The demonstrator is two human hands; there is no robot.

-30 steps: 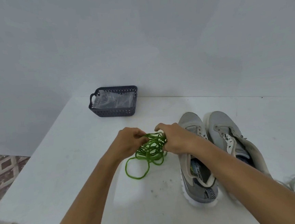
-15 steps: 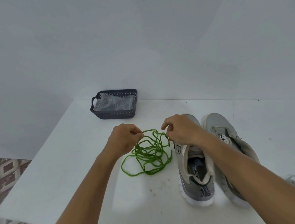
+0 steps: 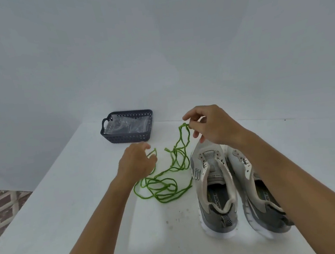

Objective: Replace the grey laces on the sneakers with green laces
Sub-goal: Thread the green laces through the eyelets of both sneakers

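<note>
Both sneakers (image 3: 214, 185) stand unlaced (eyelets bare). Right hand (image 3: 211, 126) pinches green laces (image 3: 167, 185); left hand (image 3: 136, 163) pinches another loop; threading remains.

I see my right hand (image 3: 213, 126) now raised above the toe of the left sneaker (image 3: 213, 185), pinching a loop of the green laces (image 3: 167, 184) and lifting it off the surface. The bundle, tightly bunched a second ago, now trails loose beside that sneaker. My left hand (image 3: 136, 163) sits further from it, holding another strand.
</note>
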